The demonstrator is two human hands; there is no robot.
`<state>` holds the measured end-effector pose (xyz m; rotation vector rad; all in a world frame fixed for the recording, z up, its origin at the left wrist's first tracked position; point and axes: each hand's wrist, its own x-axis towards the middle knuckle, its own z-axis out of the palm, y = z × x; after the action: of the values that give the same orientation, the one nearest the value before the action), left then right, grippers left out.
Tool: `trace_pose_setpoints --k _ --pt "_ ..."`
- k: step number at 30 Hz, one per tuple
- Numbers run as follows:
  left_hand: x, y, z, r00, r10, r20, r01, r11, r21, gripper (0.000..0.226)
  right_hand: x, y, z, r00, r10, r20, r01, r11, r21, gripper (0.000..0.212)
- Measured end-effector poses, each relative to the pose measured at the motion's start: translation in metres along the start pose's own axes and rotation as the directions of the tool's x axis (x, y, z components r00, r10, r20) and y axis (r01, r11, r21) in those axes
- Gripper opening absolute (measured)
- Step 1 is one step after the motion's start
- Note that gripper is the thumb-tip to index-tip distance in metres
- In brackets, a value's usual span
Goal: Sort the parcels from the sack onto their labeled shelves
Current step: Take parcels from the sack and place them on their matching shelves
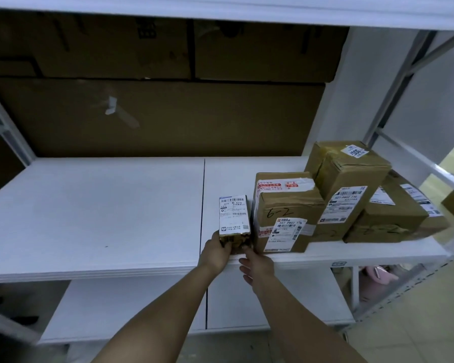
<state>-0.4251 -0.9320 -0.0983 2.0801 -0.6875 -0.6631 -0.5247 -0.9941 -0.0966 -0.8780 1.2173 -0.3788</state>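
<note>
Head view: a small parcel (234, 218) with a white shipping label on its top face is seen resting on the white shelf board (89, 218), near the front edge and just beside a taped carton marked "6-2" (286, 213). The near end of the small parcel is gripped by the left hand (215, 254), with its fingers (224, 244) curled round the lower left corner. The right hand (256, 265) is held with loosely extended fingers; the fingertips are at the parcel's near right corner, and nothing is gripped by it. Two further cartons are placed to the right, a taller labelled carton (346, 189) leaning against a lower carton (393, 218) at the shelf's right end. Large flat cartons (155, 116) are stacked behind, against the back of the bay. A lower shelf (131, 310) is visible beneath. The sack is not in view. Risk, as judged: since the parcel sits close to the front lip, it could be dragged off the edge if the left hand is withdrawn before release is complete. If it is pushed sideways too hard, the "6-2" carton could be shifted and the leaning carton unsettled. The shelf's label is too small to be read, so a misplacement cannot be excluded.
</note>
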Motion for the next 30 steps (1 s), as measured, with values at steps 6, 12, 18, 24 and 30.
trace_pose_setpoints --k 6,12,18,24,30 --pt "0.007 0.004 -0.002 0.999 0.024 0.035 -0.023 1.000 -0.014 0.044 0.001 -0.002 0.002 1.000 0.007 -0.004 -0.007 1.000 0.030 0.022" --pt "0.012 0.003 0.000 0.999 0.022 0.030 -0.023 1.000 0.021 0.045 0.004 -0.004 0.001 1.000 0.005 -0.018 -0.004 1.000 0.013 0.022" --pt "0.012 0.002 0.000 0.998 0.016 0.053 -0.016 1.000 0.002 0.046 0.004 -0.005 0.001 1.000 0.003 -0.017 -0.003 1.000 -0.011 0.022" --pt "0.005 0.003 -0.004 0.998 0.030 0.058 -0.027 0.999 -0.045 0.043 -0.003 -0.003 0.002 1.000 0.017 0.012 -0.016 0.998 -0.066 0.019" --pt "-0.011 -0.008 -0.016 0.995 -0.095 0.001 0.095 0.995 -0.014 0.053 -0.010 0.007 0.014 0.994 0.013 0.107 0.011 0.975 -0.224 0.014"
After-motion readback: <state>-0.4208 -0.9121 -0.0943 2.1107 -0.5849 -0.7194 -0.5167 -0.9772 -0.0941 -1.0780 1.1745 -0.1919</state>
